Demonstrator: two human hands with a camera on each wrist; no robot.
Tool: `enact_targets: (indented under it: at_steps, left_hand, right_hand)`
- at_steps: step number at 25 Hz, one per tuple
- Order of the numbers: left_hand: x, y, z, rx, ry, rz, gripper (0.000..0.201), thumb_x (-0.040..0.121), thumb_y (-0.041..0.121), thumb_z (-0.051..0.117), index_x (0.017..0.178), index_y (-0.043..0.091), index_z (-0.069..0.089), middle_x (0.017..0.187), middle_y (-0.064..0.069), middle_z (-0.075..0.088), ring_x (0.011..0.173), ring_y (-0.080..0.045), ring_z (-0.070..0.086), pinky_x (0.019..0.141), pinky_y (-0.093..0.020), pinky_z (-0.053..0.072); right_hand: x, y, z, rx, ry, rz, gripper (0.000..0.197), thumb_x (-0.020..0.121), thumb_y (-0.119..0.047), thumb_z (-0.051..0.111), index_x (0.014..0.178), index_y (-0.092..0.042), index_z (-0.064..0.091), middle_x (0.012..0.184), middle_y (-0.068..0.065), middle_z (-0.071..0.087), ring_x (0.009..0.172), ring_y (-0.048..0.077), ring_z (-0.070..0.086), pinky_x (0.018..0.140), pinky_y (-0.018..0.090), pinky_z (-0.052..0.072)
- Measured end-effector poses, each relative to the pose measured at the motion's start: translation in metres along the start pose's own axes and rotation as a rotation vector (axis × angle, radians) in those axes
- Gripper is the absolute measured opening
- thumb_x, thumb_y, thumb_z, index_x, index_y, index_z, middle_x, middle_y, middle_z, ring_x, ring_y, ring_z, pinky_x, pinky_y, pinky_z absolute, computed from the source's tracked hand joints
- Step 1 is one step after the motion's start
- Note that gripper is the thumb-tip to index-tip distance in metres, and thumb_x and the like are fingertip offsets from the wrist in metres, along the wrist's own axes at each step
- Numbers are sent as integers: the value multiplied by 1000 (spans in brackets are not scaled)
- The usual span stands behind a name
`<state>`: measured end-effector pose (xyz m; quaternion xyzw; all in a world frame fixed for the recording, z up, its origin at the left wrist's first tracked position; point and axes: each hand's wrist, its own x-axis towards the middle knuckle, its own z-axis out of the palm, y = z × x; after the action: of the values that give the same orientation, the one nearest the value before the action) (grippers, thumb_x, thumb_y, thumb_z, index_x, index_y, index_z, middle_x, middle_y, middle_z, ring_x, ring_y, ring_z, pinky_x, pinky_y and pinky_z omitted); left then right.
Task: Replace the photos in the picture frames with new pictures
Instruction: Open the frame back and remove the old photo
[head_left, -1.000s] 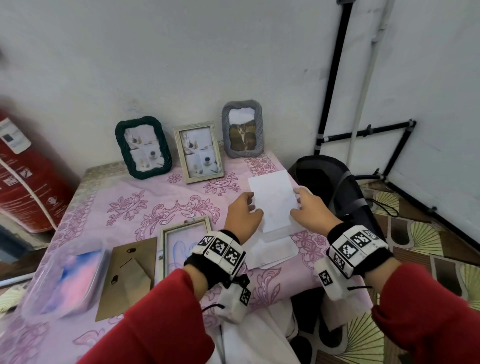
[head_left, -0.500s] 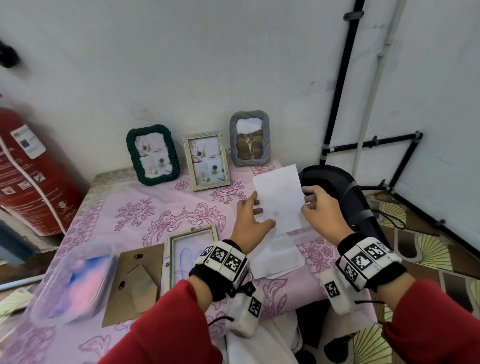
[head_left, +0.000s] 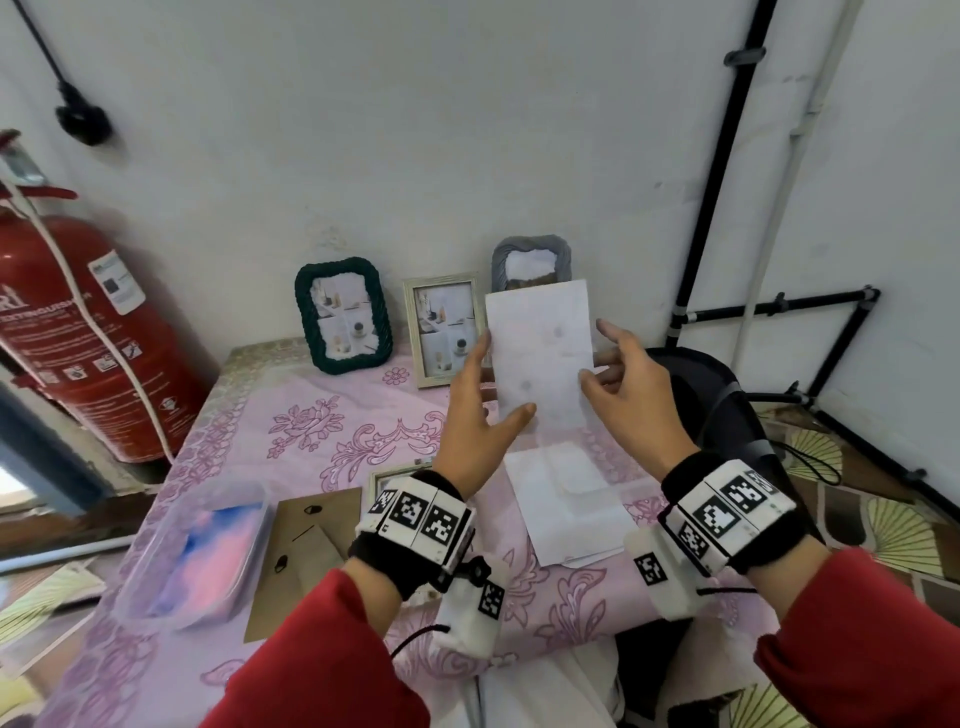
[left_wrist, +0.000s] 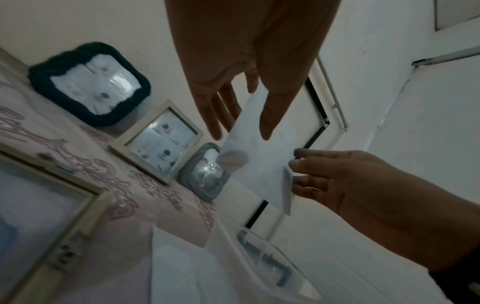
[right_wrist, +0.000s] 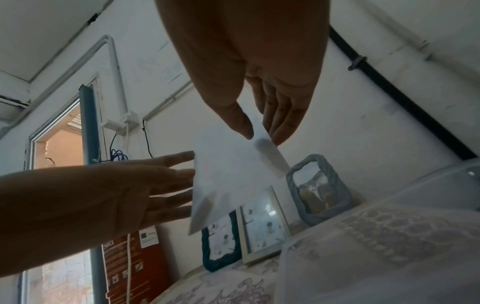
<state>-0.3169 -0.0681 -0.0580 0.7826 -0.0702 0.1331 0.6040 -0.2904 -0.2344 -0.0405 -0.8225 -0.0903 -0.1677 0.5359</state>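
item: photo print (head_left: 540, 353), raised before the grey frame (head_left: 531, 260); we pinch it, left hand (head_left: 475, 415) and right hand (head_left: 631, 395), thumb against fingers (light, floppy, smudge-prone: hold by edges).

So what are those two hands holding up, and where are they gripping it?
A white sheet of paper. The left hand pinches its lower left edge, the right hand its right edge.
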Motion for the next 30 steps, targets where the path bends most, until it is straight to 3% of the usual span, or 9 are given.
enact_targets:
  at_steps: [2,5,8,11,17,21,24,27,30]
  left_hand:
    - [-2,-4,-18,-32,32,-23,76,83,3,66,143,28,27,104,2,54,89,-9,56,71,-13,51]
    - [-10,-14,-45,-21,53,-48,73,80,-4,65,139,27,35,93,5,56,80,-13,55,71,-23,52]
    - [-22,-25,-69,1,58,-73,74,78,-6,67,134,33,39,93,5,55,74,-12,55,73,-30,53]
    - [-37,-36,-88,40,18,-111,81,78,-5,67,132,43,32,96,5,53,70,-11,56,71,-26,55]
    - [-60,-58,-113,85,-89,-211,104,76,-8,67,141,48,8,105,-7,51,66,-8,58,64,-20,54]
    - [-67,-65,-123,114,-123,-267,110,75,-8,68,145,45,3,101,-6,54,67,-17,59,71,-32,55]
    - [-70,-68,-127,115,-144,-291,112,75,-10,68,145,45,0,99,-8,55,68,-23,62,67,-36,57]
    - [-74,-73,-130,108,-158,-304,114,74,-9,69,144,46,-2,104,-13,55,62,-11,63,59,-26,56]
    - [-77,-77,-131,118,-169,-305,114,74,-9,70,146,42,-2,108,-17,54,58,-2,60,60,-21,53]
  right_hand:
    - [-2,-3,11,7,-44,-9,56,87,0,57,138,-14,41,88,-10,53,63,1,52,65,6,44]
    - [-8,-3,29,-20,-158,-28,63,84,3,58,140,-18,39,86,-14,50,57,0,51,60,2,42]
    - [-17,-3,47,-44,-262,-55,71,82,3,61,142,-22,33,86,-15,48,57,2,54,60,7,44]
    - [-25,-3,62,-26,-377,-37,84,80,0,64,146,-27,19,87,-10,49,62,15,59,62,13,47]
    - [-40,-5,86,-64,-566,-71,99,76,2,68,148,-32,9,80,-6,49,57,6,53,56,6,43]
    - [-47,-2,96,-58,-612,-68,102,75,3,68,148,-34,7,79,-5,50,54,3,52,58,10,45]
    - [-50,2,103,-59,-649,-68,101,74,3,69,147,-33,9,78,-4,52,59,8,53,61,12,45]
    - [-53,7,108,-47,-666,-43,101,73,4,69,147,-34,11,76,-2,51,58,6,55,60,13,47]
    - [-55,12,111,-46,-675,-34,102,72,3,71,146,-34,12,75,-4,53,56,0,56,59,12,48]
